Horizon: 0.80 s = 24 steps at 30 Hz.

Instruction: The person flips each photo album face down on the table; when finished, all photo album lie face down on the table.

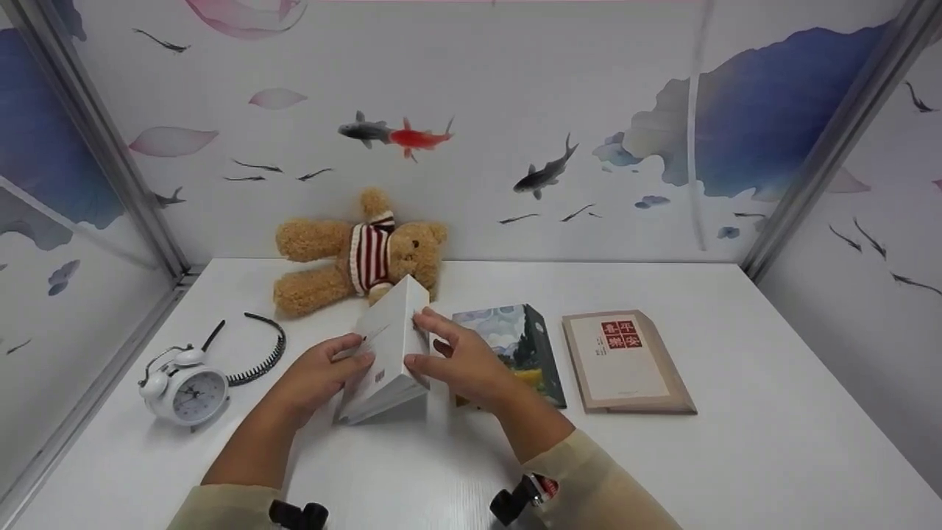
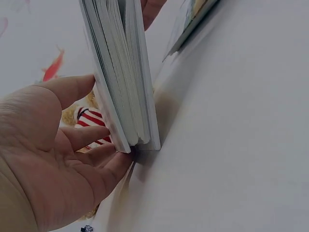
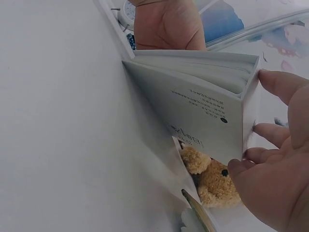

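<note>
A white book stands tilted on its lower edge on the white table, cover slightly apart. My left hand holds its left side, thumb on the cover and fingers behind the page edges. My right hand grips the spine side, fingertips at the top corner and thumb low. The left wrist view shows the book's page block resting against my left hand's fingers. From the right wrist, the book's printed back cover sits between my right hand and left hand.
A teddy bear in a striped jumper lies at the back wall. A white alarm clock and a black headband lie left. A painted-cover book and a beige book lie flat right.
</note>
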Each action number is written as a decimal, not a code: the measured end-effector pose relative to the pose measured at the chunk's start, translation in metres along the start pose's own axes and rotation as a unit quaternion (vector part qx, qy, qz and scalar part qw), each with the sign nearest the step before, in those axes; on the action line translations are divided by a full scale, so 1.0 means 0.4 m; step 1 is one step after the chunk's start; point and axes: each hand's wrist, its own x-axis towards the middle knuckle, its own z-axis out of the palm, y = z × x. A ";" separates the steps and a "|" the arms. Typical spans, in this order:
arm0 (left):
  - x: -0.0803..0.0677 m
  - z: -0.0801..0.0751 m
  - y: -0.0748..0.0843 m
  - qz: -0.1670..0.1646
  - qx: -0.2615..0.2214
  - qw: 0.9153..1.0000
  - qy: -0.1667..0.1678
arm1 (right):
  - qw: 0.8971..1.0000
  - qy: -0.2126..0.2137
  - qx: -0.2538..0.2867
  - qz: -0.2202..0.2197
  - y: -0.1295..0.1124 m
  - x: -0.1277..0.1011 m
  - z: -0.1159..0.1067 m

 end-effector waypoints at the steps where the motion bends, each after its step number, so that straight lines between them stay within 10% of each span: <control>1: 0.001 -0.001 0.000 -0.001 0.003 1.000 0.002 | 1.000 0.000 -0.001 0.000 0.001 -0.001 0.000; 24: 0.006 -0.002 -0.006 0.007 0.089 0.995 0.050 | 0.999 -0.031 0.028 0.023 0.053 0.018 0.015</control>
